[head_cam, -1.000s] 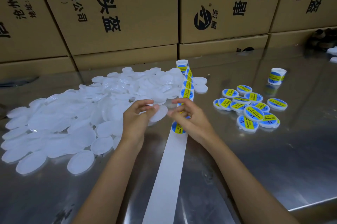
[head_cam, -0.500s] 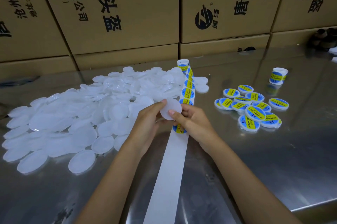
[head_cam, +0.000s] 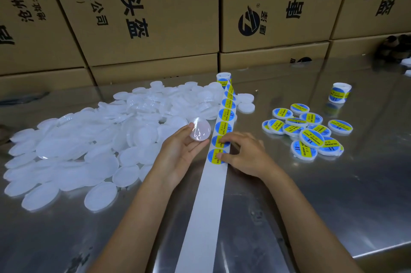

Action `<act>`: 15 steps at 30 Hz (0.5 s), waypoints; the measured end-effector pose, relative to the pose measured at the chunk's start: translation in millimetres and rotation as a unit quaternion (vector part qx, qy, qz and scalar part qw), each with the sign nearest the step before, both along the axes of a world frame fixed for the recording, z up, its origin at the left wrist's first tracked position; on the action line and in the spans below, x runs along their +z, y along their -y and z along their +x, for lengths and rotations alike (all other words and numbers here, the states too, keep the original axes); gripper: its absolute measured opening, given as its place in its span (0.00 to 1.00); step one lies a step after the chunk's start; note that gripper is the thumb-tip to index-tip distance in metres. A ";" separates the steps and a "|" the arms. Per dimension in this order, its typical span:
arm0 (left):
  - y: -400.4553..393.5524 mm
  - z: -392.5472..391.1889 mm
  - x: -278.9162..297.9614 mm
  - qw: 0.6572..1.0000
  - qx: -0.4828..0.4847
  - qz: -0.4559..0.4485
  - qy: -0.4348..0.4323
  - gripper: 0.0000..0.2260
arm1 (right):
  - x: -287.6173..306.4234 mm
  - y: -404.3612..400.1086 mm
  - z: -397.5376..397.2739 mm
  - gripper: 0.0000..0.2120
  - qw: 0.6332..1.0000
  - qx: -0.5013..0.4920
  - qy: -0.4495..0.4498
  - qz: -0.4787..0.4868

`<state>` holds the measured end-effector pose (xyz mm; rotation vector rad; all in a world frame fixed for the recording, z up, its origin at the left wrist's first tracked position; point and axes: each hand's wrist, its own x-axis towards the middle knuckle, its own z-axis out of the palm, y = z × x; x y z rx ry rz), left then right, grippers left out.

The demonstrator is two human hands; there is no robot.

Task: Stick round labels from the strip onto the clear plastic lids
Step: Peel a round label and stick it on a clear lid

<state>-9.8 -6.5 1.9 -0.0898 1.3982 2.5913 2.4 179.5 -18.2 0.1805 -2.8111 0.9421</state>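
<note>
**A:** Head cam, only view there is. The left hand [head_cam: 185,147] holds one clear lid [head_cam: 200,132] by its rim, thumb and fingers curled around it, tilted up off the steel table [head_cam: 311,195]. Where's the next sticker?

**B:** Just to the right of that lid. The strip [head_cam: 213,183] runs lengthwise away from the person, and the nearest label [head_cam: 216,156] sits under the fingertips of the right hand [head_cam: 243,153]. That hand's palm-down, fingers bent onto the label's edge; looks like it's picking, but whether it's actually pinched, can't tell.

**A:** So right hand's closer, with a short hop leftward to the lid.

**B:** Yep. Blank lids [head_cam: 89,139] are on the left, done ones [head_cam: 309,130] on the right.
</note>
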 end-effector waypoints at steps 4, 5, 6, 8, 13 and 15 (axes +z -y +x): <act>0.0 -2.3 -2.3 1.000 -0.007 0.012 0.011 0.15 | 1.5 -2.5 0.7 0.14 1.000 0.014 -0.018 0.000; -0.5 -2.9 -3.6 1.000 -0.009 0.010 0.012 0.16 | 1.7 -2.3 0.9 0.13 1.000 0.017 -0.019 0.002; -1.5 -3.1 -4.9 1.000 -0.010 0.003 0.012 0.16 | 2.2 -1.6 1.1 0.12 1.000 0.020 -0.021 0.002; -4.6 -3.2 -6.4 1.000 -0.012 -0.017 0.006 0.16 | 3.5 0.1 1.8 0.11 1.000 0.022 -0.022 -0.002; -8.6 -4.3 -7.0 0.999 -0.022 -0.042 -0.024 0.15 | 6.8 1.5 4.5 0.08 0.999 0.038 -0.023 -0.022; -6.9 -5.1 -7.2 0.999 -0.031 -0.035 -0.025 0.16 | 7.7 2.0 5.9 0.09 0.998 0.049 -0.020 -0.032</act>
